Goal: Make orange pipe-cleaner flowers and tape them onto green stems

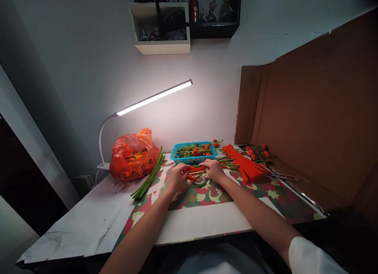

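Over the middle of the table, my left hand [177, 177] is closed, with a small orange piece [189, 169] at its fingertips; its exact kind is too small to tell. To its right, my right hand [213, 170] pinches a thin green stem [197, 166] that runs toward the orange piece. A roll of green tape [201, 181] lies just below and between both hands. Behind them stands a blue plastic basket [183, 161] with orange flowers and green stems in it. A fanned bundle of orange chenille stems [246, 163] rests right of my right hand.
An orange plastic bag [134, 167] with orange flowers inside stands at the left, beside a bundle of green stems [148, 178]. Scissors [285, 176] and more orange flowers [258, 151] lie right. A lit desk lamp [153, 97] hangs above; a cardboard sheet [310, 108] bounds the right side.
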Available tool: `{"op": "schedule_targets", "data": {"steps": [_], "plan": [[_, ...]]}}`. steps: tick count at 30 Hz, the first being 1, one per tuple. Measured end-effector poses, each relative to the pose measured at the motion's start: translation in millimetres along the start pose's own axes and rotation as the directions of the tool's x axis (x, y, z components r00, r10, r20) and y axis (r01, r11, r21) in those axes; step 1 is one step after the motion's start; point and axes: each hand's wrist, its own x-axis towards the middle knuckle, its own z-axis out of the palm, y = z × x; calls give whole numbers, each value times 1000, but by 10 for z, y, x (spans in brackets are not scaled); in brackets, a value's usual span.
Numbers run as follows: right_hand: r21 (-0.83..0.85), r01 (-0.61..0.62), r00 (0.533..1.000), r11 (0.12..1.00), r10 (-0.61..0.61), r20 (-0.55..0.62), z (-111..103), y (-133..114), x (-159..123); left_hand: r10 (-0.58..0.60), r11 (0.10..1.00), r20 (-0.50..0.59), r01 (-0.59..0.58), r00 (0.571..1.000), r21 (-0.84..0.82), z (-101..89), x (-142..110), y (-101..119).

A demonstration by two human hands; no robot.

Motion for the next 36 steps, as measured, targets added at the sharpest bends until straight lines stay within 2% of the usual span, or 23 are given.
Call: {"op": "schedule_targets", "data": {"steps": [10, 16, 21, 24, 27, 30, 33, 36], "plan": [[-206, 38, 995, 978, -17, 99, -54, -84, 9, 31, 999, -12, -31, 999, -5, -8, -11, 68], [-203, 73, 994, 976, -53, 100, -58, -138, -4, 28, 1000, 5, -28, 1000, 3, -8, -14, 60], [-34, 84, 995, 996, -82, 58, -4, -180, -32, 44, 998, 25, -43, 999, -46, 6, -21, 59], [173, -8, 1000, 985, 12, -21, 57, -167, -31, -10, 995, 14, 12, 1000, -99, 17, -24, 59], [374, -133, 978, 918, 183, -100, 118, -123, -10, -151, 973, -31, 143, 988, -179, 31, -18, 34], [495, -209, 945, 844, 304, -120, 162, -89, 12, -231, 941, -31, 215, 973, -262, 41, -7, -5], [590, -242, 920, 770, 376, -114, 185, -102, 18, -277, 912, -42, 249, 960, -325, 36, 4, -21], [653, -292, 903, 699, 426, -52, 192, -144, 11, -304, 899, -63, 265, 951, -348, 23, 9, -14]]}}
